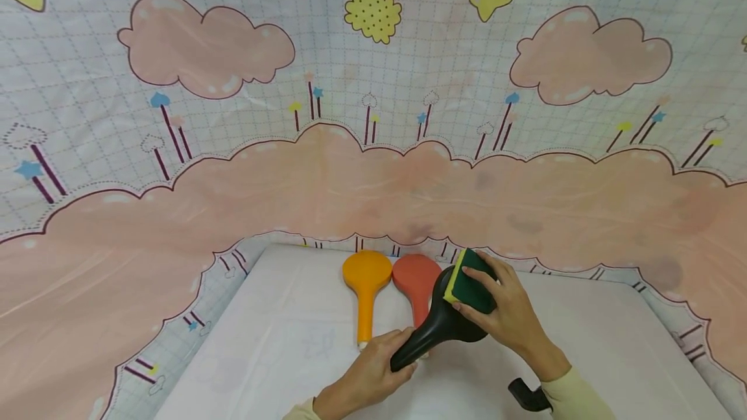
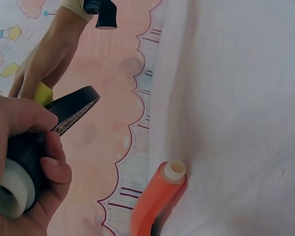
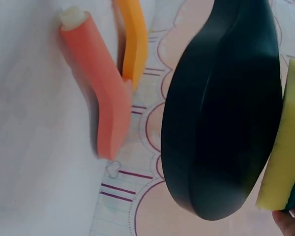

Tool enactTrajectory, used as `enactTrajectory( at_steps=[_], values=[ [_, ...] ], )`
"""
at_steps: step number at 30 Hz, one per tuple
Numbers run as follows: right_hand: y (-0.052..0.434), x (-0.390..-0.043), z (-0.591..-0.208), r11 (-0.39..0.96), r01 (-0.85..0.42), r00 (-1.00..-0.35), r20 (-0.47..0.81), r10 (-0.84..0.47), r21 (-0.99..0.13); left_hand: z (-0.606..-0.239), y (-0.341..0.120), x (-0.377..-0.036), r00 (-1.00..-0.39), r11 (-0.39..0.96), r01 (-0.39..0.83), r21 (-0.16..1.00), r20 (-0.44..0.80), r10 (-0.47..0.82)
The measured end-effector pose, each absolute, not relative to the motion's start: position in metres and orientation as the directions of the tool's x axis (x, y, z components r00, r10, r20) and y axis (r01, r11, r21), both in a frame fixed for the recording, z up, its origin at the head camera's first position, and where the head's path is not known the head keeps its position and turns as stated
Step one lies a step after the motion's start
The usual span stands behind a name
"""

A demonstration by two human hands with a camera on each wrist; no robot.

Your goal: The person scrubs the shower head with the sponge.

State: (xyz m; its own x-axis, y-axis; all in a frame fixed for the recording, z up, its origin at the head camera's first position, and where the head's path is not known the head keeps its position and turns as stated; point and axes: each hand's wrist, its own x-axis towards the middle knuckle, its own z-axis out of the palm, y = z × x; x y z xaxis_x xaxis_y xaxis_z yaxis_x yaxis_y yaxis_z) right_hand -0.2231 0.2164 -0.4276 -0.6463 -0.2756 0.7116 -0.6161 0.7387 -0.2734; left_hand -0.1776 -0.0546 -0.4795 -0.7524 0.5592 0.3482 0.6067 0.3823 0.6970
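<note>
The left hand is gripping the handle of a black plastic paddle-shaped brush, holding it lifted just above the white-covered counter. The right hand is clasping a yellow-and-green sponge, pressing it against the black head. Just beyond them, an orange paddle-shaped brush and a red paddle-shaped brush are lying side by side.

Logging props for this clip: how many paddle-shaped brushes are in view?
3. The black brush is held up by the left hand; the orange brush and red brush lie side by side on the white cloth. None seems hidden.
</note>
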Motion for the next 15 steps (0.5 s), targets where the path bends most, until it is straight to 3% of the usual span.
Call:
enactTrajectory(
  at_steps=[6,15],
  values=[
    [0.213,-0.221,-0.429,0.743,-0.622,-0.631,0.72,-0.289,-0.247,-0.48,-0.054,-0.179,-0.76,0.382,0.589,0.712,0.329,0.56],
    [0.2,-0.211,-0.424,0.719,-0.676,-0.598,0.69,-0.408,-0.16,-0.479,-0.051,-0.18,-0.756,0.383,0.597,0.705,0.334,0.563]
  ],
)
